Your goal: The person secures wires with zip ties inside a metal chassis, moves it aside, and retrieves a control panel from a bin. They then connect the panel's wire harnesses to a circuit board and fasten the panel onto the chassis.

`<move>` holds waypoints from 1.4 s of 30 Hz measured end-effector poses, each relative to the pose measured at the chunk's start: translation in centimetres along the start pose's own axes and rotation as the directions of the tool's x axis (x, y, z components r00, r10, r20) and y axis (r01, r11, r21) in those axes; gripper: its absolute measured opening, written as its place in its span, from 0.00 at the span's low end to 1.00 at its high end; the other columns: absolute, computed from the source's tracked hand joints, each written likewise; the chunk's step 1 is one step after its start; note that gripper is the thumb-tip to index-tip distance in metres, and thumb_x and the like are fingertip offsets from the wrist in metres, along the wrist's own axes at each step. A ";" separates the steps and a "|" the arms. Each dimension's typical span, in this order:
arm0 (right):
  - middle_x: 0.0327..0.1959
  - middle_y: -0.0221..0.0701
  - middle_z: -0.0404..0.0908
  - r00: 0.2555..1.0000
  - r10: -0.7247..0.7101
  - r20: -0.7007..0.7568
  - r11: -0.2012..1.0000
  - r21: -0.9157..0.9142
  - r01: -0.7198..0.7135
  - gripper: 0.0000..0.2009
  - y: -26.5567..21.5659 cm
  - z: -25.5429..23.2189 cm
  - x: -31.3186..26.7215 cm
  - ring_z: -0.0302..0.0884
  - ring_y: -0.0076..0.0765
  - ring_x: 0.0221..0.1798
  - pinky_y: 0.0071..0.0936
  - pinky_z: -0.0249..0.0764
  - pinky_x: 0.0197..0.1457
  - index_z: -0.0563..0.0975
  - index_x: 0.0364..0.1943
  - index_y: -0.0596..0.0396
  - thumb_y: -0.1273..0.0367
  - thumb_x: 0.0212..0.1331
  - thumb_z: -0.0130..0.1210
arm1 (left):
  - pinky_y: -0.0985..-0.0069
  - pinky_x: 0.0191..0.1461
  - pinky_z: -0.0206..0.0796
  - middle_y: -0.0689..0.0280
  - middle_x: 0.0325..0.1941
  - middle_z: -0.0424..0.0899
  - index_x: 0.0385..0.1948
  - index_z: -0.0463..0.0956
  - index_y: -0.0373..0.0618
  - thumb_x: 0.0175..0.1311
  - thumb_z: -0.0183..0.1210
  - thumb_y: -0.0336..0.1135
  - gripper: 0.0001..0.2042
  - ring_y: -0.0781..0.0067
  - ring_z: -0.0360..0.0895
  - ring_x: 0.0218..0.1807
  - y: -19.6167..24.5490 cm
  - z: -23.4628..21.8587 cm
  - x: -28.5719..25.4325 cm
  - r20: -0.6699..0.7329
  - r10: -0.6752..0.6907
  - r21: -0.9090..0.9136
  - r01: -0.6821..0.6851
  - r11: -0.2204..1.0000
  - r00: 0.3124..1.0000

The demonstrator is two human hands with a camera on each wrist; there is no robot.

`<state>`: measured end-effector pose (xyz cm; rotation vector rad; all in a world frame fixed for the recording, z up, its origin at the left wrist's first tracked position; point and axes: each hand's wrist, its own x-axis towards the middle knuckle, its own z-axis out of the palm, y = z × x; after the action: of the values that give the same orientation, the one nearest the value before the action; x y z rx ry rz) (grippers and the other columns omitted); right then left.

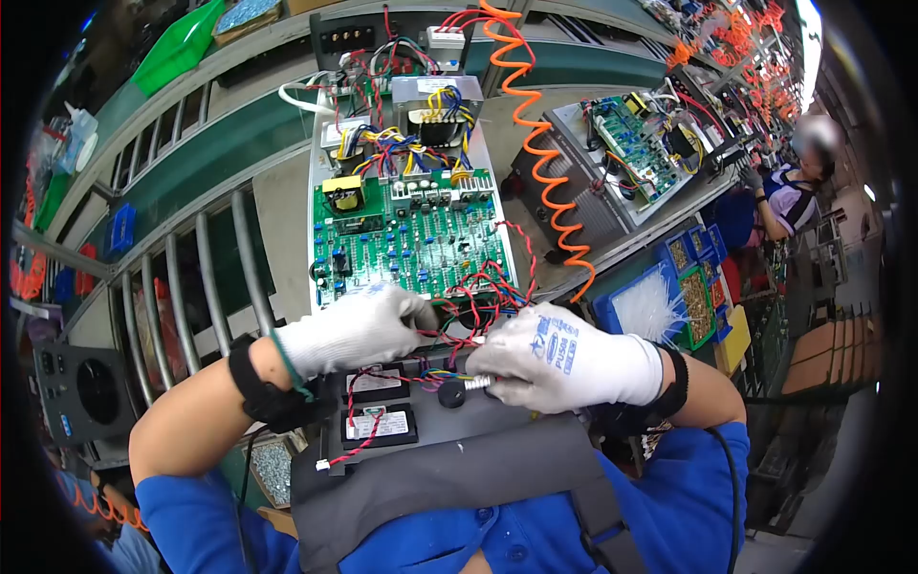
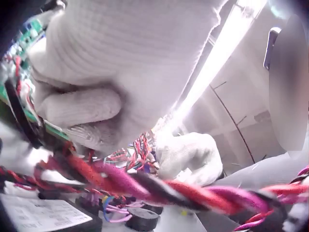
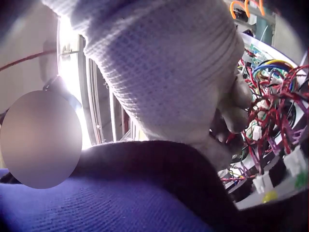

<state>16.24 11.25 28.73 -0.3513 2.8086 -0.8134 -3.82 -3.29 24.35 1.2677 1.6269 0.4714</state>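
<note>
A green circuit board [image 1: 411, 239] lies just beyond both white-gloved hands. The left hand [image 1: 359, 328], at the board's lower left edge, has curled fingers pinching a thin red and black wire [image 1: 442, 336]. That wire runs across to the right hand [image 1: 564, 359], whose fingertips grip the wire bundle by a small white connector [image 1: 479, 340]. In the left wrist view the left hand's [image 2: 116, 72] fingers are folded, and twisted wires [image 2: 145, 188] cross in front. Tangled red wires [image 3: 277, 111] sit beside the right hand [image 3: 169, 72] in the right wrist view; its fingertips are partly hidden.
Two black modules with white labels [image 1: 376, 424] and a round black part [image 1: 451, 394] lie nearer the body. An orange coiled hose [image 1: 545, 153] hangs at the right of the board. A second unit [image 1: 636, 143], parts bins [image 1: 698, 297] and a person [image 1: 798, 196] are farther right.
</note>
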 end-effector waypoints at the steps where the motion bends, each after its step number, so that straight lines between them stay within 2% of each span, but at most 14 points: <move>1: 0.29 0.34 0.81 0.997 0.035 -0.062 0.999 0.030 -0.034 0.10 0.1 0.2 -0.1 0.81 0.42 0.34 0.37 0.75 0.36 0.80 0.38 0.51 0.67 0.51 0.60 | 0.72 0.37 0.74 0.63 0.29 0.84 0.41 0.79 0.39 0.59 0.59 0.32 0.11 0.76 0.81 0.30 0.1 -0.2 -0.4 0.011 -0.002 0.008 0.002 1.000 1.000; 3: 0.25 0.38 0.80 0.990 -0.013 -0.140 0.999 0.037 0.018 0.10 0.4 0.1 0.0 0.82 0.47 0.31 0.41 0.76 0.33 0.77 0.39 0.54 0.68 0.53 0.55 | 0.72 0.40 0.73 0.62 0.29 0.84 0.40 0.80 0.40 0.55 0.56 0.31 0.12 0.75 0.81 0.31 0.3 -0.4 -1.5 0.096 -0.200 0.287 0.165 0.944 0.975; 5: 0.24 0.39 0.80 0.992 0.100 -0.077 0.995 0.011 -0.100 0.11 0.1 0.1 0.1 0.81 0.48 0.30 0.42 0.76 0.33 0.75 0.40 0.55 0.69 0.53 0.55 | 0.72 0.36 0.72 0.62 0.27 0.83 0.40 0.80 0.40 0.53 0.53 0.29 0.13 0.75 0.81 0.29 0.4 0.2 -2.0 0.067 -0.160 0.247 0.139 0.959 0.985; 7: 0.24 0.39 0.80 0.979 0.198 -0.051 0.980 0.006 -0.198 0.11 -0.1 0.0 0.4 0.81 0.48 0.30 0.44 0.75 0.33 0.74 0.41 0.55 0.68 0.55 0.53 | 0.75 0.31 0.71 0.64 0.25 0.82 0.40 0.78 0.38 0.53 0.52 0.28 0.13 0.76 0.79 0.26 0.8 -0.2 -2.0 -0.053 -0.120 0.015 0.121 0.993 0.991; 9: 0.24 0.39 0.80 0.976 0.209 -0.059 0.978 -0.007 -0.210 0.10 0.1 0.0 0.5 0.81 0.47 0.30 0.43 0.75 0.32 0.74 0.41 0.54 0.68 0.56 0.53 | 0.85 0.23 0.63 0.69 0.23 0.79 0.38 0.73 0.39 0.61 0.51 0.29 0.07 0.85 0.73 0.22 0.4 -0.9 -2.1 0.101 -0.158 -0.481 0.187 0.857 0.982; 11: 0.25 0.38 0.80 0.983 0.178 -0.051 0.984 0.002 -0.178 0.11 0.3 0.3 0.7 0.81 0.47 0.31 0.42 0.75 0.33 0.74 0.42 0.54 0.68 0.55 0.54 | 0.86 0.20 0.60 0.70 0.23 0.78 0.38 0.74 0.40 0.67 0.54 0.33 0.07 0.88 0.70 0.20 -0.9 -0.5 -2.6 0.108 -0.072 -0.568 0.121 0.814 0.992; 15: 0.25 0.37 0.80 0.979 0.191 -0.072 0.981 -0.027 -0.193 0.13 -0.2 -0.6 1.7 0.81 0.45 0.29 0.41 0.74 0.31 0.74 0.45 0.52 0.70 0.54 0.56 | 0.83 0.17 0.61 0.69 0.22 0.79 0.43 0.75 0.35 0.67 0.51 0.33 0.11 0.85 0.73 0.15 -2.7 -0.1 -1.7 0.127 -0.160 -0.373 0.197 0.907 0.979; 18: 0.24 0.32 0.78 0.983 -0.014 -0.184 0.972 -0.235 -0.030 0.12 0.4 -0.1 2.2 0.80 0.41 0.28 0.37 0.72 0.29 0.74 0.42 0.51 0.68 0.54 0.59 | 0.87 0.17 0.61 0.65 0.25 0.82 0.48 0.73 0.35 0.69 0.48 0.34 0.13 0.85 0.72 0.15 -1.0 -0.7 -2.0 0.073 -0.268 -0.395 0.275 0.877 0.961; 21: 0.26 0.32 0.77 0.986 -0.068 -0.151 0.927 -0.374 0.007 0.11 1.1 -0.4 2.6 0.80 0.40 0.29 0.37 0.73 0.29 0.75 0.38 0.50 0.67 0.51 0.60 | 0.87 0.17 0.66 0.60 0.30 0.84 0.48 0.69 0.30 0.69 0.49 0.35 0.15 0.84 0.75 0.17 -2.2 -1.8 -3.4 -0.067 -0.177 -0.592 0.103 0.799 0.982; 27: 0.28 0.28 0.77 0.997 -0.064 -0.035 0.851 -0.524 0.036 0.07 0.7 0.0 4.7 0.81 0.35 0.33 0.34 0.71 0.36 0.76 0.33 0.48 0.67 0.48 0.60 | 0.86 0.30 0.75 0.58 0.36 0.83 0.43 0.68 0.38 0.68 0.58 0.39 0.14 0.79 0.83 0.29 -4.1 -0.5 -7.6 -0.297 -0.116 -0.785 -0.173 0.594 0.948; 31: 0.26 0.29 0.76 0.988 -0.154 0.022 0.838 -0.526 0.142 0.06 1.0 0.8 7.1 0.80 0.35 0.33 0.35 0.72 0.38 0.74 0.27 0.48 0.66 0.51 0.60 | 0.82 0.35 0.74 0.57 0.39 0.83 0.45 0.69 0.39 0.67 0.60 0.36 0.13 0.76 0.83 0.33 -5.0 1.8 -9.5 -0.502 -0.147 -0.792 -0.384 0.474 0.852; 34: 0.27 0.36 0.79 1.000 0.006 -0.031 0.960 -0.279 -0.014 0.05 2.8 1.4 7.5 0.82 0.44 0.32 0.41 0.76 0.37 0.77 0.29 0.52 0.67 0.56 0.56 | 0.83 0.39 0.72 0.59 0.39 0.82 0.45 0.70 0.40 0.67 0.60 0.38 0.14 0.79 0.80 0.34 -6.7 2.9 -10.2 -0.611 -0.250 -0.733 -0.417 0.538 0.751; 37: 0.28 0.36 0.80 0.989 0.084 -0.124 0.969 -0.221 -0.110 0.07 3.0 2.0 7.2 0.81 0.45 0.33 0.39 0.76 0.38 0.78 0.29 0.54 0.65 0.58 0.56 | 0.84 0.39 0.70 0.61 0.39 0.81 0.45 0.70 0.40 0.68 0.58 0.38 0.13 0.81 0.78 0.34 -8.6 5.0 -10.2 -0.625 -0.295 -0.728 -0.404 0.554 0.722; 42: 0.29 0.38 0.79 0.975 0.080 -0.207 0.980 -0.163 -0.115 0.08 2.0 1.9 8.3 0.81 0.47 0.35 0.40 0.75 0.39 0.79 0.31 0.54 0.64 0.56 0.58 | 0.86 0.38 0.68 0.61 0.40 0.82 0.49 0.70 0.40 0.69 0.57 0.34 0.12 0.83 0.77 0.32 -7.1 7.1 -8.9 -0.721 -0.386 -0.686 -0.517 0.512 0.576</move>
<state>8.46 9.63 25.03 -0.1627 3.0664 -0.6140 -1.58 -15.68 19.83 0.2247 1.5928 1.9456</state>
